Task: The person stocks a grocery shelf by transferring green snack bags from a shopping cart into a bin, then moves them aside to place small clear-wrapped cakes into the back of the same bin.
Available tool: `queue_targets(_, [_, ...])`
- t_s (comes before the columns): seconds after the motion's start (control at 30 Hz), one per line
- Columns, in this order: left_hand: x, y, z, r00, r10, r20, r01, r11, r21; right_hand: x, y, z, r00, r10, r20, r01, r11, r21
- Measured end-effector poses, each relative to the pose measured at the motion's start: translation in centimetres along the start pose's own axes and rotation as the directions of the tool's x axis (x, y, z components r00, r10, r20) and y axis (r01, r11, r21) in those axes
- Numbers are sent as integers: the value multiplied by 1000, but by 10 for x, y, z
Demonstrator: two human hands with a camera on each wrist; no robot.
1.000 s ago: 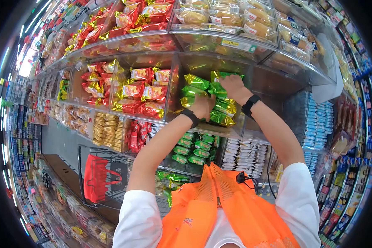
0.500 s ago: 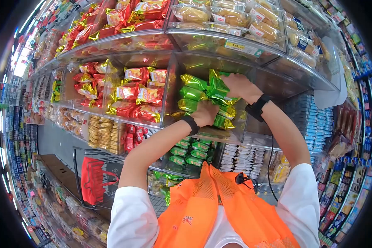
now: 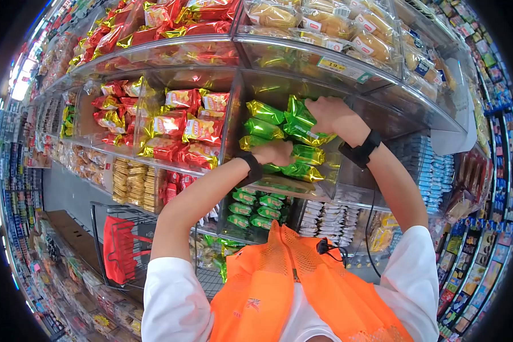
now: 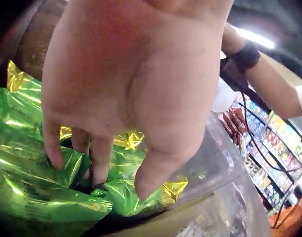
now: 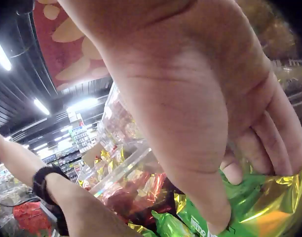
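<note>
Green and gold snack packets (image 3: 263, 112) lie in rows in a clear bin on the middle shelf. My right hand (image 3: 332, 115) grips one green packet (image 3: 300, 121) at the bin's right side. In the right wrist view, thumb and fingers sit on the shiny packet (image 5: 249, 200), its gold end beside the fingertips. My left hand (image 3: 272, 153) is at the front of the same bin. Its fingers (image 4: 100, 160) reach down straight between green packets, and the thumb lies over a packet (image 4: 126, 197) with a gold end. Some left fingertips are hidden among the packets.
A clear divider separates red snack packets (image 3: 202, 125) on the left. Packaged bread (image 3: 319, 23) fills the shelf above, whose lip (image 3: 302, 48) overhangs the bin. Below are small green packets (image 3: 256, 208) and white ones (image 3: 328, 219). A cart with a red bag (image 3: 119, 248) stands left.
The right hand's green packet has tilted up out of its flat position. My left hand has shifted slightly left and toward me, staying among the packets. The head view has moved a little.
</note>
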State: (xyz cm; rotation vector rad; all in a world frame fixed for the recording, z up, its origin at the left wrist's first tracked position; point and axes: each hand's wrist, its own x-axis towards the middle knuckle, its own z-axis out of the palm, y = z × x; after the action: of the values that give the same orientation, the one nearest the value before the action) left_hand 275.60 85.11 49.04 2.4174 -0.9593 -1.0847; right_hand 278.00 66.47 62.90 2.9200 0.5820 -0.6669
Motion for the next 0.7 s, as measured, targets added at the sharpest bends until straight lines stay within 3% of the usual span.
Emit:
queue_targets(0.17, [-6, 21, -6, 946, -104, -307, 128, 990, 61, -13, -1, 23, 991, 20, -135, -16, 999, 33])
queue_targets(0.2, [-8, 28, 4, 871, -12, -491, 199, 923, 331, -15, 4, 29, 987, 20, -159, -14, 999, 37])
queue_targets(0.3, [-10, 38, -5, 897, -153, -415, 249, 950, 186, -20, 18, 35, 980, 19, -198, 1, 995, 102])
queue_targets(0.4, [-5, 33, 0, 906, -167, -389, 218, 972, 91, -20, 20, 37, 982, 27, -186, -5, 993, 118])
queue_targets(0.5, [-11, 33, 11, 906, -172, -387, 241, 961, 135, -19, 15, 46, 971, 33, -238, -12, 996, 89])
queue_targets(0.6, [-8, 25, 10, 913, -152, -380, 212, 970, 121, -13, 5, 43, 984, 48, -171, -41, 998, 43])
queue_targets(0.7, [-5, 28, 1, 953, -170, -252, 203, 973, 112, -10, -9, 48, 976, 71, -206, -81, 996, -38])
